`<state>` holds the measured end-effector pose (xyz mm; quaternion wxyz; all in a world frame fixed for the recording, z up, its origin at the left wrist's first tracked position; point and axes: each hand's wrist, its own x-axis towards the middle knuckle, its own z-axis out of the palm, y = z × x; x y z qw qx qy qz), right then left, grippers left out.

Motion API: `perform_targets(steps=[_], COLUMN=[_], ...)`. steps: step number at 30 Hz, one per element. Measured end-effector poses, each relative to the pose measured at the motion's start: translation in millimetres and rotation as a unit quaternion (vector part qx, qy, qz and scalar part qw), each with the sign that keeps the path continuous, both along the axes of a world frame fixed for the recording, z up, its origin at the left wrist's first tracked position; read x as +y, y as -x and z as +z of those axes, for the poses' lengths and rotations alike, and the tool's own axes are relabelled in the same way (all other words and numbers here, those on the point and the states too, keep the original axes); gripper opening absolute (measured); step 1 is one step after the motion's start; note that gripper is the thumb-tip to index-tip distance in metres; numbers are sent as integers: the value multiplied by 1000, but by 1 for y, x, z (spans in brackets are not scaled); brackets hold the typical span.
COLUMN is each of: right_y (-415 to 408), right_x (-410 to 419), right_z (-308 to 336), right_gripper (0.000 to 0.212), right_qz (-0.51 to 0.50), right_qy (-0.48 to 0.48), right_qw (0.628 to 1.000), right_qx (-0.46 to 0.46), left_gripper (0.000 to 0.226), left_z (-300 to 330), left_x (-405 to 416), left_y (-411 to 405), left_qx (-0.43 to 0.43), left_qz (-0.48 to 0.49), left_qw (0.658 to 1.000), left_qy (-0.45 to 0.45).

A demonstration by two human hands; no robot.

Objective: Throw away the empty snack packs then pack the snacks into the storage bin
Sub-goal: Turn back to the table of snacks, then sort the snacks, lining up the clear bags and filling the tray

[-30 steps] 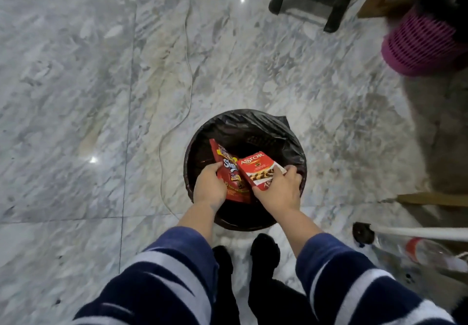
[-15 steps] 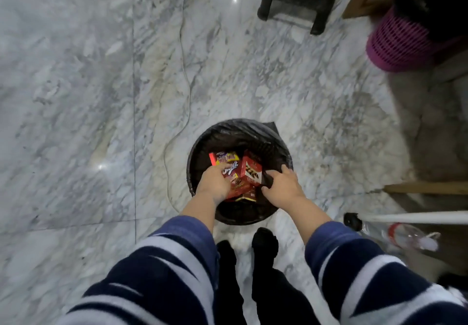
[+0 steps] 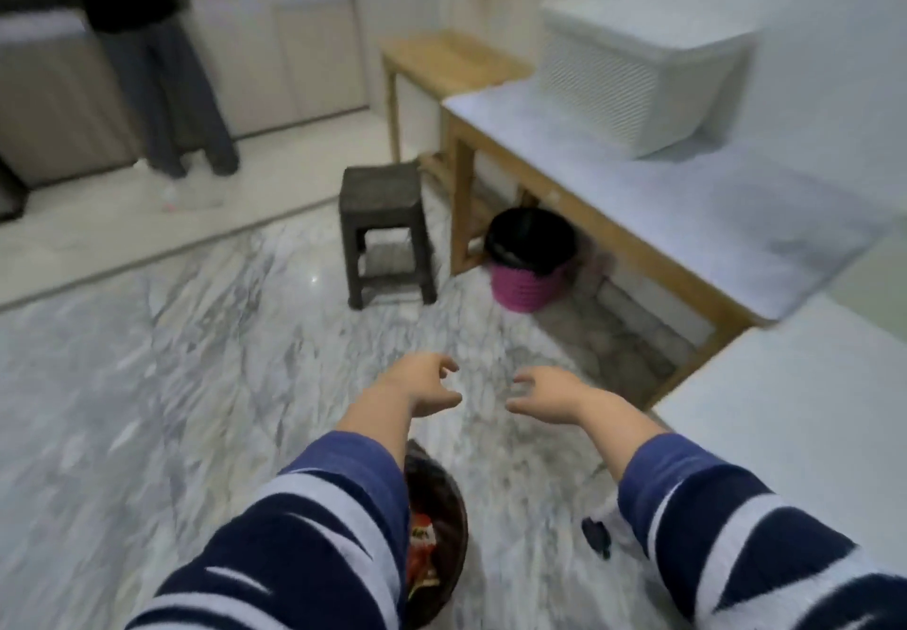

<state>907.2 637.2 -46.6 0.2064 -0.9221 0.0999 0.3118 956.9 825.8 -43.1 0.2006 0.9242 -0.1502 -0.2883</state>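
The black-lined trash bin (image 3: 454,531) sits low in the view, half hidden by my left sleeve, with red snack packs (image 3: 423,543) lying inside it. My left hand (image 3: 426,391) and my right hand (image 3: 547,394) hover above the marble floor beyond the bin, both empty with fingers loosely spread. A white ribbed storage bin (image 3: 633,70) with its lid on stands on the marble-topped wooden table (image 3: 711,227) at the right. No loose snacks show in this view.
A dark stool (image 3: 385,232) stands mid-floor. A pink basket with a black liner (image 3: 530,261) sits under the table. A second wooden table (image 3: 441,60) stands behind. A person (image 3: 157,65) stands at the far counter. A white surface (image 3: 810,433) fills the right edge.
Both hands let go of the red packs, which now lie in the trash bin, and rose out of it. The view swung up from the bin toward the room and table.
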Motion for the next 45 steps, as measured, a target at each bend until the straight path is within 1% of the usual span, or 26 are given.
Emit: perform_targets(steps=[3, 5, 8, 13, 15, 20, 24, 27, 30, 36, 38, 40, 45], right_y=[36, 68, 122, 225, 268, 369, 438, 486, 533, 620, 643, 661, 686], right_x=[-43, -69, -103, -147, -162, -199, -237, -269, -305, -366, -384, -404, -463], right_z=[43, 61, 76, 95, 104, 120, 127, 127, 124, 119, 117, 116, 104], right_gripper=[63, 64, 61, 59, 58, 59, 59, 60, 59, 58, 57, 54, 39], right_qz=[-73, -116, -192, -326, -366, -446, -482, -490, -491, -533, -536, -540, -561], right_qy=[13, 21, 43, 57, 64, 80, 87, 106, 112, 107, 112, 117, 110], right_qw=[996, 992, 979, 942, 926, 890, 871, 865, 864, 839, 836, 833, 818], right_qx=[-47, -54, -59, -61, -65, -51, -43, -34, -26, -38, -28, -27, -57], left_gripper=[55, 54, 52, 47, 44, 41, 40, 41, 41, 44, 43, 42, 41], left_z=[41, 58, 75, 93, 100, 115, 120, 120, 115, 100, 96, 93, 89], left_x=[-44, -75, -124, -208, -239, -309, -362, -403, -447, -526, -548, -575, -650], left_y=[1, 9, 31, 96, 127, 207, 266, 312, 363, 454, 476, 491, 510], left_qx=[-42, -61, -69, -57, -46, -61, -69, -73, -67, -46, -38, -48, -70], left_qz=[-99, -151, -217, -319, -349, -433, -469, -483, -497, -534, -549, -564, -581], left_qw=[994, 987, 973, 944, 932, 894, 874, 866, 859, 838, 830, 820, 806], left_qy=[-7, -4, 24, 63, 83, 99, 106, 108, 106, 101, 89, 83, 88])
